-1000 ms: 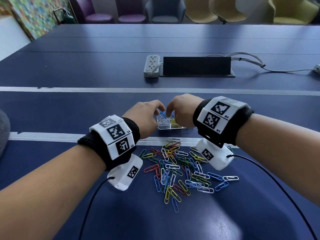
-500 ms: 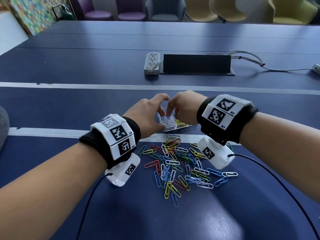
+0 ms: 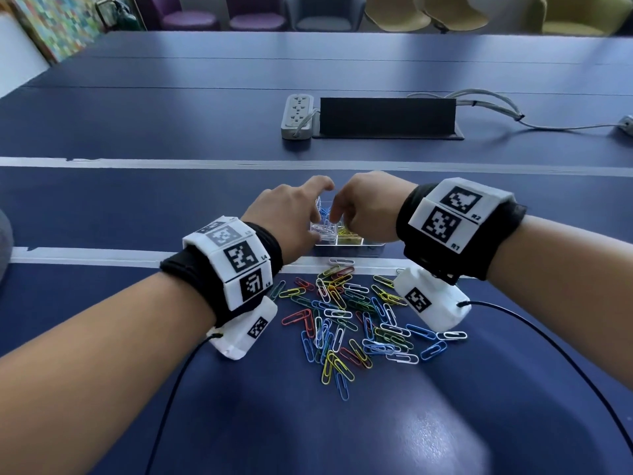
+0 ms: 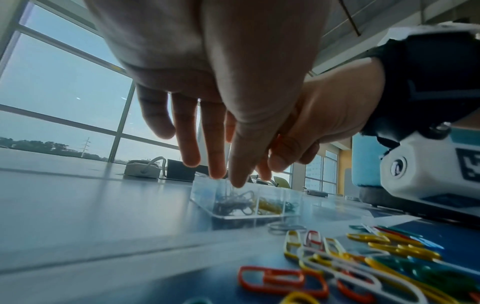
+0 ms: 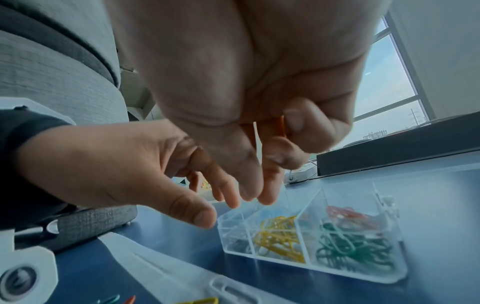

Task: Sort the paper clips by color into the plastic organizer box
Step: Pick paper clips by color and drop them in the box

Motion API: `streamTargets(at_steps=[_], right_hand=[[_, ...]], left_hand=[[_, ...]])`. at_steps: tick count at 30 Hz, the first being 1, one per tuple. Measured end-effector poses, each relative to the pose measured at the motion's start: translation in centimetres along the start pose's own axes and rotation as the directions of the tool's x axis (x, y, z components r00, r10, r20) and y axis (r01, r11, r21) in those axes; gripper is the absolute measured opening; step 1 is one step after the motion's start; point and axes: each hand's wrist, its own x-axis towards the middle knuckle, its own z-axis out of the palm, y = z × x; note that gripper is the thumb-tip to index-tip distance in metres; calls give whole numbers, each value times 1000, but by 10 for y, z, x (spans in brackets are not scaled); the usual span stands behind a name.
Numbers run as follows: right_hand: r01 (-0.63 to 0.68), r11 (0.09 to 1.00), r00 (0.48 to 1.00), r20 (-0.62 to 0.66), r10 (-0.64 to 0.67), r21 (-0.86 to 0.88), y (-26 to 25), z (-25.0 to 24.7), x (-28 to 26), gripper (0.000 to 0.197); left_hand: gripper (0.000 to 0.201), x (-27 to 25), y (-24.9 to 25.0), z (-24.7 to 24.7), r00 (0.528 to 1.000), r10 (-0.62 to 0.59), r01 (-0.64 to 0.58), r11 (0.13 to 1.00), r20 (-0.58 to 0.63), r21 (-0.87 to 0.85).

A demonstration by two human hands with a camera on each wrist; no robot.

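From the head view, both hands hover over the clear plastic organizer box (image 3: 342,250), which sits on the blue table (image 3: 137,207) just beyond a pale stripe. The left hand (image 3: 287,217) has its fingers spread and relaxed over the box's left end. The right hand (image 3: 366,207) is curled above the box's middle. The loose pile of paper clips (image 3: 352,313) lies on the near side of the stripe, between the two wrists, with bare tabletop to either side of it. A power strip (image 3: 297,116) lies well beyond the box.

In the left wrist view, the left fingers (image 4: 215,148) point straight down over the box's near-left corner (image 4: 249,205), holding nothing.

In the right wrist view, the right fingers (image 5: 298,127) pinch an orange clip (image 5: 281,126) above the box (image 5: 311,236); yellow, green and red clips fill separate compartments.
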Motion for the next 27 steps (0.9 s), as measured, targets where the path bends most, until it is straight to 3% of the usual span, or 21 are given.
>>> streamTargets(at_steps=[4,8,11,15,21,24,27], right_hand=[[-4,1000,1000,-19,4,-9,3,-1,-3,38],[-38,999,999,-36,39,10,6,-5,-4,37],[-62,998,998,-29,63,23,7,-5,-5,35],[-81,996,996,-17,82,46,8,-3,-6,34],[-65,997,997,-25,67,50,9,-1,-9,32],[-77,996,997,-24,78,45,13,-1,-8,32],[-88,995,996,-22,89,51,16,-2,-8,30]], left_hand=[[36,3,-2,-3,999,12,-11,1000,-53,18],[35,20,-7,-7,992,-123,123,992,-3,-12],[31,36,-6,-7,985,-170,170,983,-8,62],[47,55,4,-6,964,-267,263,943,-7,203],[31,64,1,-7,915,-391,386,920,98,65],[24,57,1,-14,927,-370,372,928,52,-15],[23,45,5,-21,970,-241,241,970,-4,-20]])
